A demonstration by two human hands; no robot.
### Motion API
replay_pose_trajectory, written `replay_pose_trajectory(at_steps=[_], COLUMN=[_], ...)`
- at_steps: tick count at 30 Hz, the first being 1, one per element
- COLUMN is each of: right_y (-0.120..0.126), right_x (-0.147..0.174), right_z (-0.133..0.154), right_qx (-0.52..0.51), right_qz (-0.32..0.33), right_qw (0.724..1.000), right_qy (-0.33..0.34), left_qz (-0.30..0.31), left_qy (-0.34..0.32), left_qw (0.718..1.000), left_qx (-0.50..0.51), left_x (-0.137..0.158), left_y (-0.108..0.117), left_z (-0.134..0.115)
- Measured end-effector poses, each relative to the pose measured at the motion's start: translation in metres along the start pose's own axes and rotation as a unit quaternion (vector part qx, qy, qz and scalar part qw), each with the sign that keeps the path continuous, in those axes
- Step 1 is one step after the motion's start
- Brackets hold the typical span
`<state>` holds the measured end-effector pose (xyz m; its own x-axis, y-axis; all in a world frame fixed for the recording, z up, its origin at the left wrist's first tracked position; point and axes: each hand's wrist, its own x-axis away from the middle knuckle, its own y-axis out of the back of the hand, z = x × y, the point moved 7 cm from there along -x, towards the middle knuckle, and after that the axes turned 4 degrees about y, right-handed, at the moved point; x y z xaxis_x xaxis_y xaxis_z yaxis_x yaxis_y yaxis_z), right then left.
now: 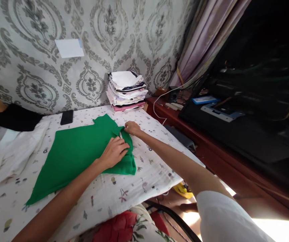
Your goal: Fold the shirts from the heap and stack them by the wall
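A green collared shirt (76, 148) lies spread on the bed-like surface, its collar end towards the right and its hem towards the left. My left hand (114, 152) rests on the shirt just below the collar, fingers stretched over the cloth. At the collar's far edge, my right hand (132, 128) pinches the green fabric between closed fingers. A small white label (120, 135) shows inside the neck opening, between the two hands. Part of the collar is covered by my fingers.
Folded clothes (126, 90) stand stacked against the wall. A black phone (67, 117) lies behind the shirt. Black cloth (14, 117) and white garments (21, 148) lie at the left. A red-brown cabinet (169, 112) with a white cable (157, 101) and large dark screen (247, 84) borders the right.
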<state>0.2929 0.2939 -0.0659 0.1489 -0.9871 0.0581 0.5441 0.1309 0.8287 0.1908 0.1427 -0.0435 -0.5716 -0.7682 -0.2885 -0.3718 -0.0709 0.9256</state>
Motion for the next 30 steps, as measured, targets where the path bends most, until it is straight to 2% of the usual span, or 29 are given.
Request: replay_pose_trajectory(at_steps=[7, 12, 14, 16, 19, 22, 25, 27, 30], right_y=[-0.004, -0.004, -0.001, 0.004, 0.010, 0.011, -0.002, -0.017, -0.041], right_x=[-0.014, -0.010, -0.007, -0.007, -0.011, -0.024, -0.043, -0.054, -0.062], right_z=[-0.004, -0.015, -0.015, -0.015, -0.008, 0.012, 0.040, 0.059, 0.078], right_qx=[-0.088, -0.041, -0.004, 0.030, 0.062, 0.083, 0.104, 0.117, 0.136], right_qz=[-0.026, -0.050, -0.059, -0.061, -0.061, -0.053, -0.020, 0.007, 0.044], right_qw=[0.996, 0.998, 0.998, 0.998, 0.996, 0.993, 0.988, 0.982, 0.971], right_qy=[0.008, 0.003, 0.012, 0.019, 0.032, 0.069, 0.115, 0.150, 0.191], left_qz=[-0.004, 0.044, 0.045, 0.027, -0.007, -0.036, -0.047, -0.031, -0.006], left_qy=[0.015, 0.023, 0.019, 0.017, 0.054, 0.155, 0.247, 0.269, 0.295], left_qw=[1.000, 0.999, 0.999, 0.999, 0.997, 0.987, 0.968, 0.962, 0.953], left_qx=[0.004, 0.003, 0.021, 0.044, 0.053, 0.019, -0.027, -0.038, -0.066], left_x=[-0.003, -0.009, -0.008, -0.005, 0.000, 0.014, 0.042, 0.065, 0.100], left_y=[-0.007, -0.024, -0.022, -0.012, 0.011, 0.037, 0.056, 0.060, 0.063], left_z=[0.002, -0.006, -0.005, 0.007, 0.057, 0.136, 0.210, 0.244, 0.277])
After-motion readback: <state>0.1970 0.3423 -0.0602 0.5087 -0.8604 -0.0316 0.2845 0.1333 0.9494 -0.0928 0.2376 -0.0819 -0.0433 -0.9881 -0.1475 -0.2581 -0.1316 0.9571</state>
